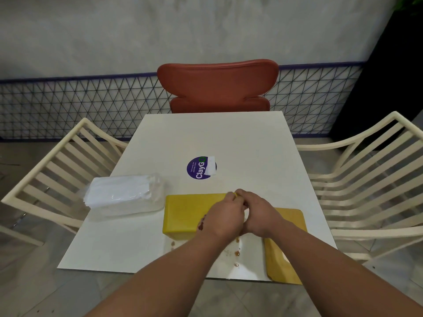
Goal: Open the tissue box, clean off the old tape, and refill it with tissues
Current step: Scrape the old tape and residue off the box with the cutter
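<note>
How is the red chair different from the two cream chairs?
The red chair has a solid, smooth back; the cream chairs have backs of open slats. The red chair stands at the far end of the table; the cream chairs stand at its sides. All three are pulled up to the same table.

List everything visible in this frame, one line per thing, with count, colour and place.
tissue box: 1, yellow, near middle of table, under the hands
lid: 1, yellow, near right table edge
tissue pack: 1, white in clear wrap, left of box
sticker: 1, purple, table centre
paper scrap: 1, white, on the sticker
table: 1, white
red chair: 1, far side
cream chairs: 2, left and right
left hand: on box's far edge, pinching something
right hand: against the left
</note>
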The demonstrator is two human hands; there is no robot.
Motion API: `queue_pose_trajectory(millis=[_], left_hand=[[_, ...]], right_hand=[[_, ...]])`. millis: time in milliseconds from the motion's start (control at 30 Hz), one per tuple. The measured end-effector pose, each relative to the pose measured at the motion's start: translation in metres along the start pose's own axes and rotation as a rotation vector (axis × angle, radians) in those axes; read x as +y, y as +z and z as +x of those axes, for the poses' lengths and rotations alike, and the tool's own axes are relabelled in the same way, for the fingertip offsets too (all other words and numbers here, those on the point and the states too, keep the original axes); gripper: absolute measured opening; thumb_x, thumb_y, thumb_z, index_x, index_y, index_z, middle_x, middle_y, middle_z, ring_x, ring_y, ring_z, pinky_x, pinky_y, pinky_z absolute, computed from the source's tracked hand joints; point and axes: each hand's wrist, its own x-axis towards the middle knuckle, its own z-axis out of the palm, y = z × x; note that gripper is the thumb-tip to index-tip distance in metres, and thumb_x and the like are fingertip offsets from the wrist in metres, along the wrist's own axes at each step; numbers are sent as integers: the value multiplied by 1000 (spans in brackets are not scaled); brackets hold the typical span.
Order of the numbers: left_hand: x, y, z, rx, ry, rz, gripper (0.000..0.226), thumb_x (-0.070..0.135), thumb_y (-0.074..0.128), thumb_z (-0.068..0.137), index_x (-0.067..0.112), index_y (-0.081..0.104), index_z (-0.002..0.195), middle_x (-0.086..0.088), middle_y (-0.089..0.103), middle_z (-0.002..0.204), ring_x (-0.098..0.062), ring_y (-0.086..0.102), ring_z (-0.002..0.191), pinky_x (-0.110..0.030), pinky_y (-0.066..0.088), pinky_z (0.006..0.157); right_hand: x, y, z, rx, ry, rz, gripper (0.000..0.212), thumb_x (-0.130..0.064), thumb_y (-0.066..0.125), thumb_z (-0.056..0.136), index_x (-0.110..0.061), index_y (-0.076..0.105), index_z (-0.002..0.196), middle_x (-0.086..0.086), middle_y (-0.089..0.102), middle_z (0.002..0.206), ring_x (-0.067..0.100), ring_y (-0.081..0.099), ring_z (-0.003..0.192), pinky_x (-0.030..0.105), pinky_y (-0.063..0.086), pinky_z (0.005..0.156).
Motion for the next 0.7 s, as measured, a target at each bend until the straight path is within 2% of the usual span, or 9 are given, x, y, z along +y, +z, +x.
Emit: queue_pose_trajectory(millis=[67,167,300,433,500,700], left_hand=[[2,6,1,-2,-21,-16,33,17,48,95,19,52,128,-5,48,123,-29,62,84,-32,38,62],[-17,-2,-2,43,-149,-1,32,15,55,93,17,53,124,-3,47,120,-25,61,88,-38,52,68],[-64,-21,-14,142,-248,10,28,12,41,99,13,56,122,-5,50,123,-21,55,105,-36,49,83],[-107,-30,-21,241,-432,-49,27,20,36,101,10,59,112,-8,52,118,-29,61,89,-37,47,75],[-101,-28,-17,218,-420,-57,25,20,38,100,12,59,111,-6,51,116,-28,61,85,-37,47,74],[-42,-7,-2,110,-194,-34,21,17,49,96,17,56,116,-2,50,117,-21,61,84,-31,50,71]], right_hand=[[2,1,1,14,-14,-6,112,-30,94,51,-24,36,146,-12,49,136,11,50,124,21,40,98],[-1,-2,-1,9,-11,-60,123,-40,92,52,-28,23,153,-11,33,152,13,35,138,23,33,105],[-3,-5,-4,-10,4,-85,126,-44,92,53,-32,16,154,-8,25,157,16,28,142,32,32,112],[-3,-6,-3,-15,23,-85,128,-46,92,52,-32,16,154,-8,25,158,16,28,142,33,31,112],[-4,-6,-2,-14,17,-95,128,-46,92,52,-32,16,154,-7,25,158,16,28,142,33,31,112],[-4,-5,-1,-14,25,-102,128,-45,93,50,-33,18,153,-8,28,156,15,32,140,32,34,111]])
